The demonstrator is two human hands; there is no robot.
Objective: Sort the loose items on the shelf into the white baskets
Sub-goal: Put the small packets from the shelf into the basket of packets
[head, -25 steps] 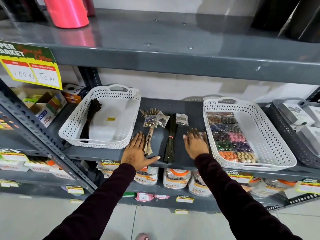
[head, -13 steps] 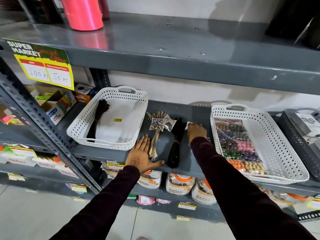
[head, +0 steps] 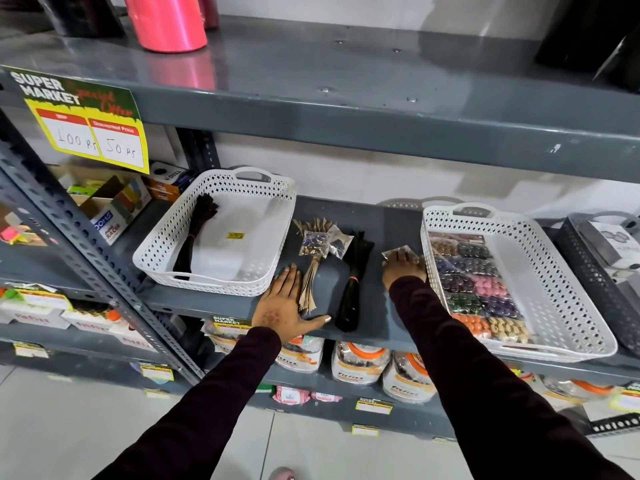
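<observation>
Two white baskets stand on the grey shelf (head: pixel 388 220). The left basket (head: pixel 214 285) holds a dark bundle (head: pixel 195 233). The right basket (head: pixel 519 351) holds packets of coloured beads (head: pixel 474 282). Between them lie a tan bundle (head: pixel 311 285), a blue bead packet (head: pixel 313 242), a clear packet (head: pixel 337 242) and a second dark bundle (head: pixel 353 282). My left hand (head: pixel 284 306) rests flat on the shelf edge beside the tan bundle, fingers spread. My right hand (head: pixel 403 268) is closed over a small clear packet (head: pixel 394 252) next to the right basket.
A dark grey basket (head: pixel 588 278) sits at the far right. The upper shelf (head: pixel 346 109) overhangs, with a yellow price sign (head: pixel 86 123) and a pink roll (head: pixel 166 19). Cardboard boxes (head: pixel 114 206) stand at left. Jars (head: pixel 360 365) fill the shelf below.
My right hand moved forward from the shelf's front to the small clear packet at the back and closed on it. My left hand stayed flat on the shelf.
</observation>
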